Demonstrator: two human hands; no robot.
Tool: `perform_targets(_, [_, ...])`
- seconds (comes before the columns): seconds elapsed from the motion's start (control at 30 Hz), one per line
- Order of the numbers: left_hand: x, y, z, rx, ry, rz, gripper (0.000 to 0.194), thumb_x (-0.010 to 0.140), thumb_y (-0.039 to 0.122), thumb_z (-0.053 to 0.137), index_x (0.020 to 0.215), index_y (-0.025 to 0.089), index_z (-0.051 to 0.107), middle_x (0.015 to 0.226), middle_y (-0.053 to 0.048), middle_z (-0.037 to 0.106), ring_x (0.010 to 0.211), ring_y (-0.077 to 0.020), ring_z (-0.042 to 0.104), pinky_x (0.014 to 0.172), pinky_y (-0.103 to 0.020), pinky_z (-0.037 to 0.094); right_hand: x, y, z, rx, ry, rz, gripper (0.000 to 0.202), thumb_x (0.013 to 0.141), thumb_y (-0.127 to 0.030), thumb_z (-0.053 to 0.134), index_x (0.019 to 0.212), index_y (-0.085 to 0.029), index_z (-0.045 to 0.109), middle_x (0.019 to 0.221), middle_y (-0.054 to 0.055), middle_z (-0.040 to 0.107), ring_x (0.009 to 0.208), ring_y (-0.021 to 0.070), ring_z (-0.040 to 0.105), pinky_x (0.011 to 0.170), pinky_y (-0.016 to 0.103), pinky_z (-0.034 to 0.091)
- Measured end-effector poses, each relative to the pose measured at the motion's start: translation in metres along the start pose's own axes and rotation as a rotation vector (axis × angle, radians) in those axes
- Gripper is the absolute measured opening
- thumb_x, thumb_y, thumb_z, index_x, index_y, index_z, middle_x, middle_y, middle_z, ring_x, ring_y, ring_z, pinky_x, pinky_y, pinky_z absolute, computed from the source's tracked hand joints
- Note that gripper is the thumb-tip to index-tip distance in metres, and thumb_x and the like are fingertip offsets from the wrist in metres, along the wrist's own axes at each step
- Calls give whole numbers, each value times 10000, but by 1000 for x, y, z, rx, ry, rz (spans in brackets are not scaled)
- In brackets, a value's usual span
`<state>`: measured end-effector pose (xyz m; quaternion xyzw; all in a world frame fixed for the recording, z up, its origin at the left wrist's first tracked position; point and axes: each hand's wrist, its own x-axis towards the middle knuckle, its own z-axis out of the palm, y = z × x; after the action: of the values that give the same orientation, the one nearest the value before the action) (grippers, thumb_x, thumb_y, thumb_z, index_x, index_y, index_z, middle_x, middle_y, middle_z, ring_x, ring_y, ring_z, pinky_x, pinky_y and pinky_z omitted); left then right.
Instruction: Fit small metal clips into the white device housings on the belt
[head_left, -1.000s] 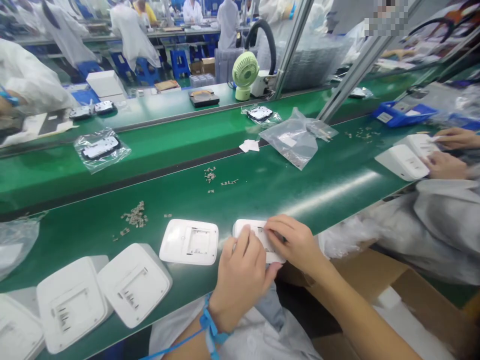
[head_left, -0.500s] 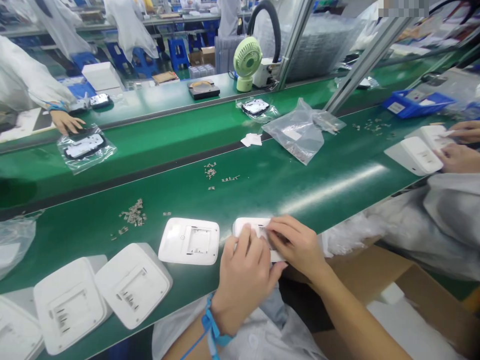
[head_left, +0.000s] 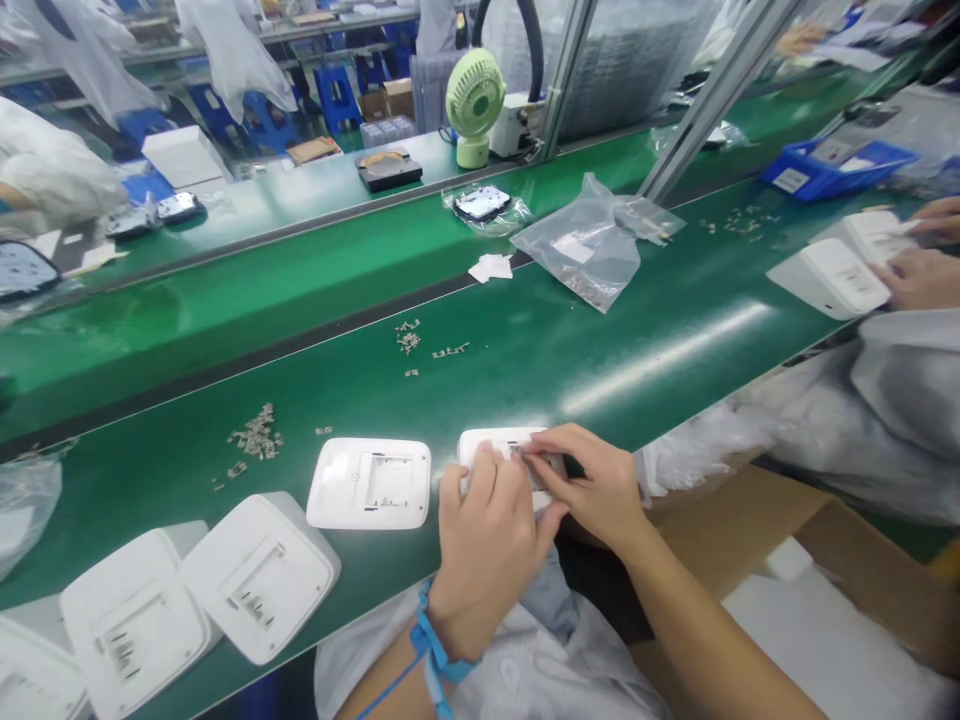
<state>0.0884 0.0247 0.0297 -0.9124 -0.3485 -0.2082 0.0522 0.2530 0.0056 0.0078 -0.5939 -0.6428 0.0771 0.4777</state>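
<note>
You have both hands at the white case [head_left: 487, 436], which lies on the green table [head_left: 645, 345] in front of you. Your left hand [head_left: 491, 530] covers its left part, fingers bent over the top and thumb along the near edge; you can't tell from here how firmly they grip. Your right hand [head_left: 589, 490] comes in from the other side, thumb and fingertips drawn close together at the recess; whether they pinch a small piece is hidden.

Taking that case as the clock's centre, a second case [head_left: 334, 485] lies near it at nine o'clock, apart from it, and three more cases [head_left: 262, 580] sit around eight. One heap of metal bits [head_left: 257, 435] is just past nine, a smaller heap [head_left: 409, 340] at eleven. Paper slips [head_left: 491, 267] lie at twelve and a clear bag [head_left: 592, 240] towards one. A co-worker's hands [head_left: 926, 275] touch another case at two o'clock.
</note>
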Motion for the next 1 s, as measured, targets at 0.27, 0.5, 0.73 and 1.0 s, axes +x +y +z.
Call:
perform_targets(0.27, [0,2,3,-3,19,-6,477,1006,457,461,1249,85,633,1155,-144,696,1252,-294,562,959,-466,357,-4,7,-3,-81,-82,-138,197,943,-122,580,1040,-247,697,884,23,742,846,175,681,763,329,578])
perform_targets(0.5, [-3,-1,-2,-78,30,1,440,970,452,534,1201,99,659,1254,-176,675,1291,-320,552,1045,-467,346,3,8,-2,-64,1,-104,313,914,-112,568,1182,-241,664,1025,71,715,868,186,676,781,357,595])
perform_targets(0.73, [-42,-6,-22,-49,118,-290,476,949,431,559,1304,116,590,1334,-201,621,1284,-380,533,972,-520,309,14,5,0,-73,-92,-44,222,883,-118,556,1008,-215,711,1026,72,714,878,188,689,795,336,597])
perform_targets(1.0, [-73,-9,-28,67,37,-443,516,968,396,506,1373,77,521,1348,-191,639,1253,-360,581,986,-526,253,19,-3,10,-71,-73,67,115,775,-126,606,831,-207,666,901,37,695,629,132,571,552,275,475])
